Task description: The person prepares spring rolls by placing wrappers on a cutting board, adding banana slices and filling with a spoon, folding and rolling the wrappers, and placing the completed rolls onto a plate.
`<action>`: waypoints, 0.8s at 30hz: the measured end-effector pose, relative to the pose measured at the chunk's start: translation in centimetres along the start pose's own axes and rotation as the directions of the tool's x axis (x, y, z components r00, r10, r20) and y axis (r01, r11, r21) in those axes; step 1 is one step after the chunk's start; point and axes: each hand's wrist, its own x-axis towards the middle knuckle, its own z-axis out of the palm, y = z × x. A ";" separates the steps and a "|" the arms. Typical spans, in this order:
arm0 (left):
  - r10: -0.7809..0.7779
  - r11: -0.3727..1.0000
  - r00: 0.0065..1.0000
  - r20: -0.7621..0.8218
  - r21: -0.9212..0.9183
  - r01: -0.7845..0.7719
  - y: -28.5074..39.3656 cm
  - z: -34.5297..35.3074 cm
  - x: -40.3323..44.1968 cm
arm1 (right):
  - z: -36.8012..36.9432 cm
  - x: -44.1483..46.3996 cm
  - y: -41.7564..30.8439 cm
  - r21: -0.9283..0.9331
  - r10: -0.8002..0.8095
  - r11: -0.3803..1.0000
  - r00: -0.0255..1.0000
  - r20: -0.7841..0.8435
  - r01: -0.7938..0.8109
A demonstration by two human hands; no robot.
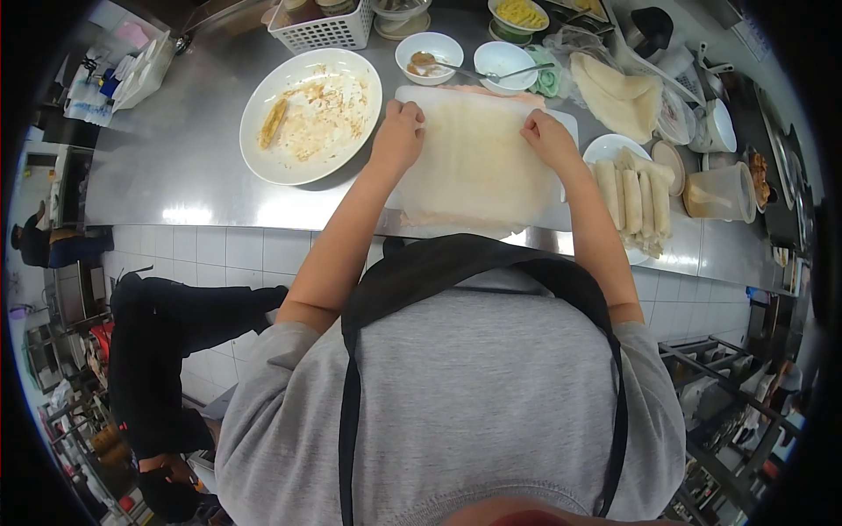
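A thin pale spring roll wrapper point(478, 162) lies spread flat over a white cutting board point(564, 121). My left hand point(401, 131) is at its upper left edge, fingers curled and pinched on it. At the upper right edge my right hand point(545, 138) pinches the wrapper likewise, thumb and fingertips together. To the right, a stack of finished rolls point(633, 200) rests on a white plate point(616, 143). Left of the board stands a large white plate point(248, 131) with brown filling scraps and one yellowish strip point(273, 123).
Behind the board are a bowl of brown paste point(423, 61), a white bowl point(503, 63) with a spoon and a bowl of yellow shreds point(521, 13). More wrappers point(614, 95) lie right, near a plastic tub point(715, 193). A person in black point(158, 351) is at my left.
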 end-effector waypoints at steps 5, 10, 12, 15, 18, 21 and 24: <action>0.021 0.995 1.000 -0.001 -0.099 -0.021 0.5 0.7 0.6 | 0.4 0.8 1.3 -0.154 -0.012 0.988 0.986 -0.169 -0.015; 0.168 0.982 0.979 -0.116 0.104 -0.157 2.9 -2.0 -0.7 | -3.4 0.5 -3.2 -0.264 -0.066 0.965 0.969 -0.237 0.002; 0.186 0.982 0.972 -0.145 0.018 -0.185 3.5 -4.2 -2.2 | -3.6 1.8 -7.7 -0.319 -0.436 0.896 0.748 -0.501 0.309; 0.072 0.995 0.975 -0.211 -0.049 -0.084 2.0 -7.0 -5.2 | -1.2 6.3 -15.5 -0.264 -0.740 0.672 0.620 -0.260 0.692; -0.116 0.990 0.940 -0.321 -0.116 0.082 -0.3 -10.0 -8.4 | 3.3 8.7 -24.0 -0.197 -0.880 0.464 0.474 0.003 0.864; -0.233 0.972 0.886 -0.402 -0.076 0.221 -2.9 -12.4 -11.8 | 9.5 11.9 -30.1 -0.149 -0.905 0.392 0.409 0.117 0.908; -0.301 0.951 0.847 -0.438 -0.068 0.303 -5.1 -13.7 -14.7 | 13.6 14.1 -33.2 -0.161 -0.898 0.363 0.391 0.202 0.918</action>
